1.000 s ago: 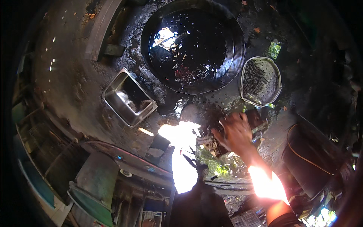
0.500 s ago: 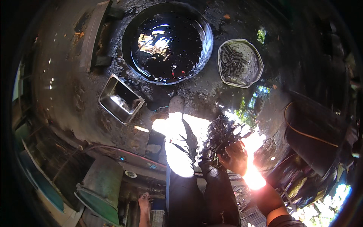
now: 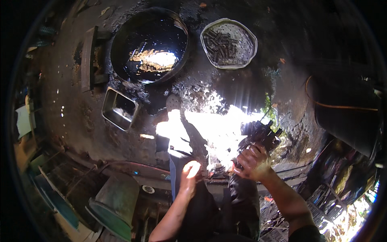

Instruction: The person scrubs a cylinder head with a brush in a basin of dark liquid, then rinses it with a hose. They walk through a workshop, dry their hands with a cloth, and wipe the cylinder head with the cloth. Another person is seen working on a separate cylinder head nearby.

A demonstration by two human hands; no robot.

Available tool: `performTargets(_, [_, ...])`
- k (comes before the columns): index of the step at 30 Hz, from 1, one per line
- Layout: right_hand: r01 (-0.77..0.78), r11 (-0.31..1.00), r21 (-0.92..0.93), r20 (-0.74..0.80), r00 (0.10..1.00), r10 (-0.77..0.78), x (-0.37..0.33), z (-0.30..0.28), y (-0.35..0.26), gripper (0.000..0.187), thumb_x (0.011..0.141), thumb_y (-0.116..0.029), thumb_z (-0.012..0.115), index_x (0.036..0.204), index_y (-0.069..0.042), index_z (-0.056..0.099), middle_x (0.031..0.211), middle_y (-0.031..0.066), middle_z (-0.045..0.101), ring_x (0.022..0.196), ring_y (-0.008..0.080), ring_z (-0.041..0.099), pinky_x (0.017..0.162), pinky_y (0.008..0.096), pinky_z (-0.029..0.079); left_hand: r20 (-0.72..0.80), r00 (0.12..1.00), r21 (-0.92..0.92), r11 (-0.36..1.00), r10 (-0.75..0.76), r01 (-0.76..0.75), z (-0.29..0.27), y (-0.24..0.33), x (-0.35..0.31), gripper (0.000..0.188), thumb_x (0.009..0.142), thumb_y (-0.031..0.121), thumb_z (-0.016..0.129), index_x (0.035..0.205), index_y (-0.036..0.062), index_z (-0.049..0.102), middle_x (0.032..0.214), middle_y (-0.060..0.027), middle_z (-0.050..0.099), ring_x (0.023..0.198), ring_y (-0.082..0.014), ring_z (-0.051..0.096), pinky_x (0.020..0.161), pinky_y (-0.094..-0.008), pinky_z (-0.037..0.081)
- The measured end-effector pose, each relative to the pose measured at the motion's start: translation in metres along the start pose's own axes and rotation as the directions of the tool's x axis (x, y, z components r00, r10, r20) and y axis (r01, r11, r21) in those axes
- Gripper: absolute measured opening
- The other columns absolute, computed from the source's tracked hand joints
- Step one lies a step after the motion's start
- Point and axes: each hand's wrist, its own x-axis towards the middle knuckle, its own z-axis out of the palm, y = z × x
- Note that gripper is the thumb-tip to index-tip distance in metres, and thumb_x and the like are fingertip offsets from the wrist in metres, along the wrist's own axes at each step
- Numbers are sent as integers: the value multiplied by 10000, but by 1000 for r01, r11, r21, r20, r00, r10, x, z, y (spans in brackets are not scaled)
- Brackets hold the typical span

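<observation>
A round basin (image 3: 183, 48) of dark liquid sits at upper left, farther left in the frame than half a second earlier; a perforated tray (image 3: 244, 44) bearing dark ribbed pieces (image 3: 221, 45) lies at upper centre. Right of centre, in harsh sunlight, the right hand (image 3: 256, 163) grips a dark blocky part (image 3: 265, 135), fingers curled over its near edge. The left hand (image 3: 190, 174), now higher in the frame, is over the thigh at lower centre; glare makes it impossible to tell whether its fingers are closed.
</observation>
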Motion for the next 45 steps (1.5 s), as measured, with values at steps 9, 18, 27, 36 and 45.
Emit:
performTargets(9, [35,999,35,-126,992,-30,-50,16,8,235,823,-378,618,816,-146,654,802,1,614,844,170,580,892,408,440,217,916,-343,852,-337,395,66,-55,-13,188,868,172,632,965,22,575,819,-115,627,652,-225,610,561,-334,539])
performTargets(18, [36,979,203,-130,991,-10,-32,5,12,288,866,-381,589,866,-104,667,850,43,646,936,219,596,1013,399,401,324,890,-109,922,-319,371,46,-21,2,114,835,89,643,917,44,579,866,-114,652,729,-211,648,646,-314,554])
performTargets(27, [-79,972,222,-289,947,143,-56,4,9,211,794,-308,679,777,-98,680,852,59,649,924,213,607,948,391,470,282,870,-52,899,-405,436,58,-45,2,264,754,-15,582,1015,-38,548,832,-148,629,663,-232,628,579,-307,533])
performTargets(36, [-691,575,438,11,644,765,-53,-30,97,148,893,-192,621,906,-44,619,810,80,626,777,226,596,732,338,461,191,887,-99,891,-420,443,64,-29,-2,113,764,21,568,870,32,530,778,-101,593,641,-208,580,533,-299,487])
performTargets(45, [-232,-198,952,280,407,870,-70,21,87,189,913,-199,614,836,-27,600,756,-12,572,744,76,477,711,239,381,194,885,-113,887,-422,448,60,-47,1,86,726,48,583,801,43,540,738,-99,569,631,-211,544,547,-298,460])
